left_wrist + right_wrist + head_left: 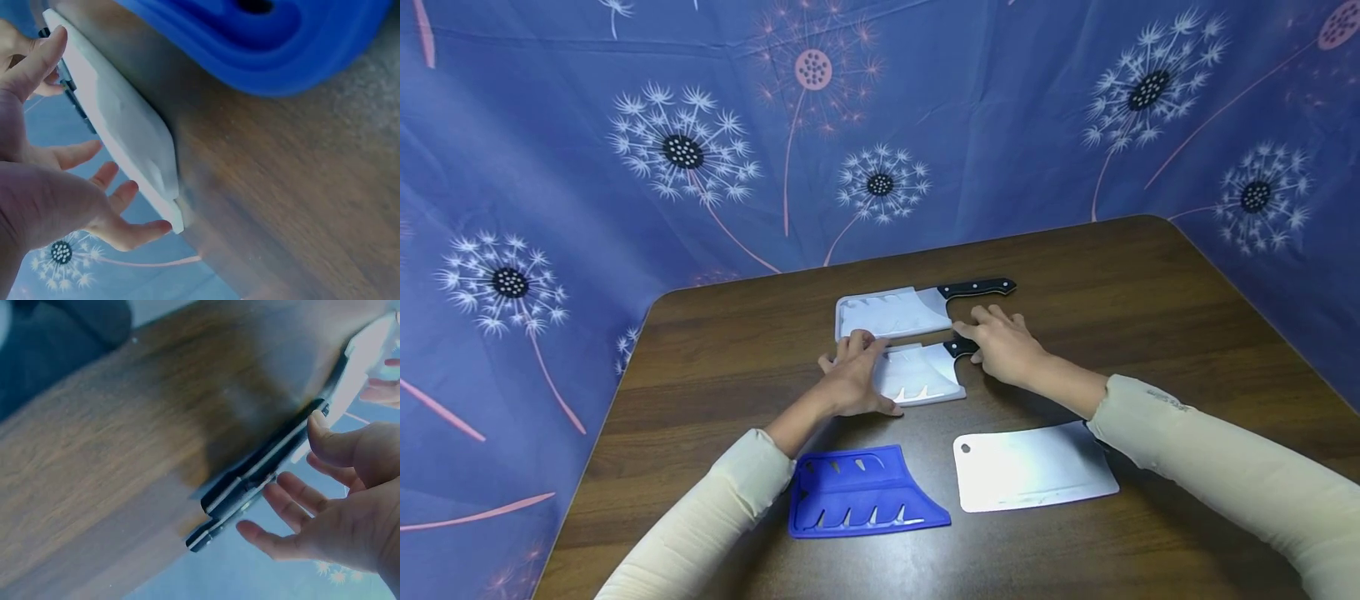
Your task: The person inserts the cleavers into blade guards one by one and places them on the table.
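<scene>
My left hand [853, 379] spreads over the closed end of a white blade guard [917, 379], its thumb at the near edge and its fingers toward the far edge. The guard covers the blade of the nearer of two cleavers, whose black handle [269, 459] points right. Loosely bent, the fingers of my right hand [1007, 346] are at this handle, with the thumb tip right on its blade end in the right wrist view. Just beyond lies the second cleaver, also in a white guard [887, 312], its riveted black handle [977, 287] uncovered.
Nearer on the brown wooden table [700, 400] lie a blue slotted blade guard [868, 483] and a bare cleaver blade [1030, 471] with a hole in its corner. My right sleeve covers the handle end of that blade. A blue dandelion-print cloth [985, 150] hangs behind the table.
</scene>
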Demonstrator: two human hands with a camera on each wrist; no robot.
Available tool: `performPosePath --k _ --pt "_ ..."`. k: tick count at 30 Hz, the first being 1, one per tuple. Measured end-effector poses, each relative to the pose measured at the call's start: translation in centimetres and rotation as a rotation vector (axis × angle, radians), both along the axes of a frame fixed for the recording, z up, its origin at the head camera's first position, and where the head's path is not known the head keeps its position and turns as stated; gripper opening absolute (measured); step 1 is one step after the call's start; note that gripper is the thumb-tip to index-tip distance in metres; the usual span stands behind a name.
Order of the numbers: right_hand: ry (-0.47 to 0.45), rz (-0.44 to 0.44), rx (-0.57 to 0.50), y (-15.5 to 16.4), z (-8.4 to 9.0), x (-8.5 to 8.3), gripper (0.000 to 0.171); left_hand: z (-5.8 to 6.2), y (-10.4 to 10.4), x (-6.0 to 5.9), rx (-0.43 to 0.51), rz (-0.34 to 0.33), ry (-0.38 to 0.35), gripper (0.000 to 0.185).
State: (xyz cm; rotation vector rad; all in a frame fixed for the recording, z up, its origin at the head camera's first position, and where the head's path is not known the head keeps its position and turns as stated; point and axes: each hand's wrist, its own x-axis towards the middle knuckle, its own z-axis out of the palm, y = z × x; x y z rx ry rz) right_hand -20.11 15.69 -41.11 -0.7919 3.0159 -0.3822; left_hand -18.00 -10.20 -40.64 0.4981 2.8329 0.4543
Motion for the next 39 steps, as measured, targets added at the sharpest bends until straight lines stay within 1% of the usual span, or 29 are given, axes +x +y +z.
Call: performPosePath --k 4,8,14,17,20,26,33,36,39 --pt "0.031 -0.011 -0.032 0.7 0.7 0.5 0.051 0.4 -0.5 0.7 0.054 0.023 0.033 0.101" --pt "0.066 -0.011 -0.050 1.5 1.0 1.3 0.046 0.6 -1.3 1.3 0.089 0.027 0.076 0.096" --pt "0.110 -0.004 -0.098 3.1 1.5 3.2 0.044 0.8 -2.2 2.5 0.147 0.015 0.118 0.091" --pt "0.130 -0.007 -0.105 3.9 1.7 4.2 0.044 0.8 -2.5 3.4 0.181 0.004 0.144 0.089" --pt "0.139 -0.015 -0.105 4.7 1.8 5.1 0.045 0.8 -2.9 4.3 0.197 -0.012 0.168 0.087" --pt "0.103 -0.050 -0.116 6.5 1.9 6.9 0.050 1.1 -3.5 6.4 0.201 -0.025 0.160 0.084" --pt "0.027 -0.103 -0.140 9.1 2.0 8.4 0.049 0.8 -3.8 8.3 0.161 -0.039 0.188 0.084" --pt "-0.019 -0.128 -0.142 10.0 2.0 8.9 0.050 0.5 -4.0 9.0 0.165 -0.035 0.167 0.085" --pt "-0.070 -0.147 -0.147 11.0 2.0 9.4 0.050 0.2 -4.2 9.8 0.138 -0.039 0.125 0.089"
